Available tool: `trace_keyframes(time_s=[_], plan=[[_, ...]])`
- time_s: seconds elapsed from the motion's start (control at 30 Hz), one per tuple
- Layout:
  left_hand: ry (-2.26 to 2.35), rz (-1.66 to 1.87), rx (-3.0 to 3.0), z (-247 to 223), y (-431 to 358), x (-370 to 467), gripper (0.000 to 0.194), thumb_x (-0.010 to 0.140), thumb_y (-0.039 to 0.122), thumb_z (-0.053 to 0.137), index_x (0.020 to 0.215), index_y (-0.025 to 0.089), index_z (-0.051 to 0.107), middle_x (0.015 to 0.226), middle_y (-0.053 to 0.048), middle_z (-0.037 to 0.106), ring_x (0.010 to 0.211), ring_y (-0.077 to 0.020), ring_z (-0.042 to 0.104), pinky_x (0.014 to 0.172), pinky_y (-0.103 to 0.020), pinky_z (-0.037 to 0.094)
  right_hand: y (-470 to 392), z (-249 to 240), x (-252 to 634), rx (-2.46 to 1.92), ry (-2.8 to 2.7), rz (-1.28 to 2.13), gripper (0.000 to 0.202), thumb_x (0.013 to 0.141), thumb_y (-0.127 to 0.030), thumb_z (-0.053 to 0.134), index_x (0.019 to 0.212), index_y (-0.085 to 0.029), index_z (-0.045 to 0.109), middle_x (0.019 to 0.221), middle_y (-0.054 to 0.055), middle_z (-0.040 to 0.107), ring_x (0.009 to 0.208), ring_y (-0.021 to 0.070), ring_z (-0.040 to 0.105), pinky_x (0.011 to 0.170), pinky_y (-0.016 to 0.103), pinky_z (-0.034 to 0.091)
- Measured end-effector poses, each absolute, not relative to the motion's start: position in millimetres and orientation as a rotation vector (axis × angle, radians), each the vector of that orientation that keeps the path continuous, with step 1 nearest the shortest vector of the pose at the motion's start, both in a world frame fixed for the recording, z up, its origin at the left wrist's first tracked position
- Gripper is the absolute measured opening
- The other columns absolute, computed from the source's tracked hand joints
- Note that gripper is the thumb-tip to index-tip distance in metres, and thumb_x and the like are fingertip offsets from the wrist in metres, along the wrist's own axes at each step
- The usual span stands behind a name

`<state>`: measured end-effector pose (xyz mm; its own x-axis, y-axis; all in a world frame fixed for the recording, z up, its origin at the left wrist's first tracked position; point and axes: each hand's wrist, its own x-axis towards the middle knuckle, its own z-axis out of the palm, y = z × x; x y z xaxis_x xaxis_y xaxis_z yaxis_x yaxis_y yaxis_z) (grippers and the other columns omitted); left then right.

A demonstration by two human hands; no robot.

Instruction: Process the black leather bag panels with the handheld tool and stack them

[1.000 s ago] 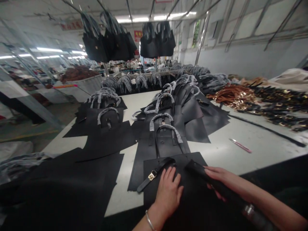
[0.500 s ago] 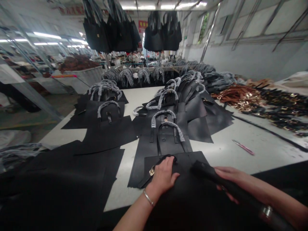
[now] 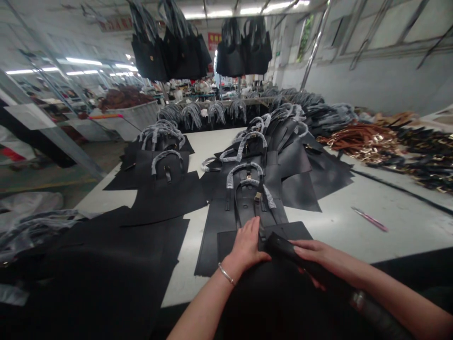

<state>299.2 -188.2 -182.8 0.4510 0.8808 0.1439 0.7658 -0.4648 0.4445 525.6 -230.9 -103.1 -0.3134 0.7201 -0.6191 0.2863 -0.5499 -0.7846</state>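
Observation:
My left hand (image 3: 247,248) lies palm down on a black leather piece (image 3: 297,230), fingers stretched forward and thumb out to the side. At its fingertips is a short black strap with a gold buckle (image 3: 258,197), pointing away over a bag panel with plastic-wrapped handles (image 3: 246,170). In my right hand (image 3: 314,252) is a long dark tool (image 3: 329,278) with a metal ring, its blunt end on the leather close to my left thumb. The fingers under the tool are partly hidden.
Black panels with wrapped handles (image 3: 168,163) lie at the left back, and large dark sheets (image 3: 148,255) at the near left. To the right are a pink pen-like tool (image 3: 370,218), brown straps (image 3: 357,139) and black buckled straps (image 3: 424,146). Finished bags (image 3: 184,54) hang above.
The buckled strap has swung from left of my left hand to beyond its fingertips. The tool in my right hand has moved left, nearer my left hand. The view has shifted slightly.

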Motion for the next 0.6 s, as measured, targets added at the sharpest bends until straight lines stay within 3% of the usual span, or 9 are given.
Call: trace_keyframes(time_s=[0.07,0.13,0.23,0.4,0.6], plan=[[1.595,0.598,2.346,-189.6,-206.5,302.7,0.103,0.055,0.043,0.085,0.137,0.009,0.032,0.140,-0.019,0.039,0.129,-0.0321,0.037,0.106,-0.045,0.036,-224.0,-106.5,522.4,-1.587,-1.276,1.996,0.054,0.089,-0.046,0.052,0.134,-0.017,0.042,0.070,0.003,0.066,0.043,0.0118,0.061,0.036,0.017,0.047],[1.760,0.618,2.339,-197.5,-226.5,307.9,0.076,0.062,0.037,0.082,0.124,0.009,0.048,0.131,-0.017,0.049,0.122,-0.0315,0.045,0.104,-0.046,0.039,-215.3,-111.1,518.1,-1.569,-1.280,2.036,0.051,0.090,-0.047,0.050,0.132,-0.018,0.044,0.070,0.002,0.066,0.042,0.0115,0.060,0.035,0.017,0.047],[1.760,0.658,2.439,-210.4,-251.6,314.6,0.045,0.073,0.028,0.075,0.112,0.013,0.057,0.117,-0.011,0.060,0.110,-0.0267,0.055,0.101,-0.045,0.045,-201.4,-118.0,505.8,-1.541,-1.319,2.034,0.048,0.091,-0.046,0.049,0.131,-0.019,0.045,0.070,0.002,0.065,0.042,0.0114,0.059,0.035,0.018,0.048],[1.502,0.895,2.565,-225.2,-266.1,309.7,0.021,0.083,0.019,0.063,0.103,0.016,0.061,0.109,-0.006,0.065,0.101,-0.0212,0.061,0.092,-0.036,0.053,-190.8,-114.5,479.6,-1.503,-1.386,1.808,0.051,0.091,-0.038,0.050,0.136,-0.016,0.041,0.067,0.000,0.062,0.040,0.0106,0.057,0.035,0.018,0.045],[1.210,0.936,2.625,-225.5,-268.4,298.2,0.011,0.090,0.022,0.052,0.091,0.016,0.061,0.096,-0.005,0.067,0.091,-0.0178,0.064,0.083,-0.029,0.055,-200.5,-100.5,476.1,-1.449,-1.517,2.156,0.057,0.087,-0.047,0.056,0.135,-0.018,0.045,0.069,0.001,0.064,0.042,0.0109,0.059,0.036,0.018,0.045]])
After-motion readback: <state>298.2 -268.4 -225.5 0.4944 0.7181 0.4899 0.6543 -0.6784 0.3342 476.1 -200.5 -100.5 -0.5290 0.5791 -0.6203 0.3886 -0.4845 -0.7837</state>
